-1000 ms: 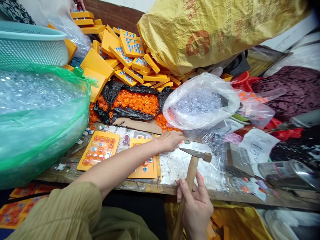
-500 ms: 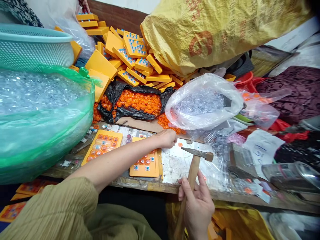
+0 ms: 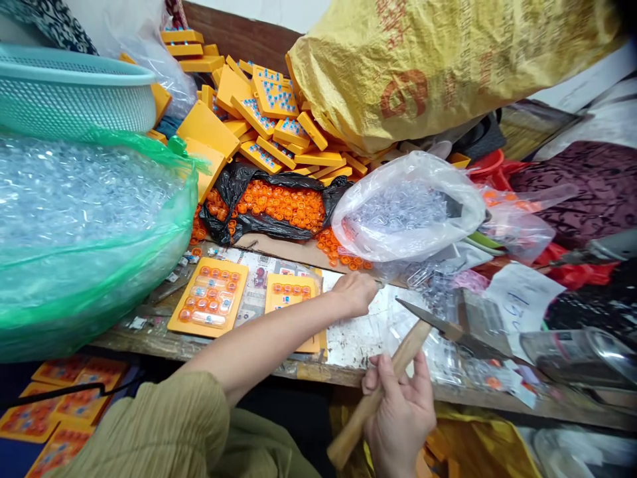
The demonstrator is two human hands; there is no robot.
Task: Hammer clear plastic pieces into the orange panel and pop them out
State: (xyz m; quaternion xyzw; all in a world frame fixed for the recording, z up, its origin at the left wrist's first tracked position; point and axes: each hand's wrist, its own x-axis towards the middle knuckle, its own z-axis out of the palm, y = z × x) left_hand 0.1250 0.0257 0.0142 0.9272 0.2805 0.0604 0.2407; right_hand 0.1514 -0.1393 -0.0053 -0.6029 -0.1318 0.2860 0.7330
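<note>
My right hand [image 3: 401,405] is wrapped round the wooden handle of a hammer [image 3: 411,345], whose pointed metal head tilts to the right over the bench front. Above the white work surface [image 3: 343,345], my left hand [image 3: 355,294] is closed with its fingers pointing right; whatever they pinch is too hidden to make out. Partly behind my left forearm lies an orange-yellow panel [image 3: 293,287] with round orange caps. To its left, another yellow panel [image 3: 209,295] carries orange caps and clear long ones, lying flat.
A black bag [image 3: 231,186] of orange caps and a white bag [image 3: 408,249] of clear pieces stand behind. Yellow panels [image 3: 271,93] pile up at the back. On the left bulges a green bag [image 3: 164,265] under a blue basket [image 3: 99,76]. A glass jar [image 3: 577,355] lies right.
My left hand has moved right across the white surface. The hammer has swung over to the right in my right hand. The small orange cap on the white surface no longer shows.
</note>
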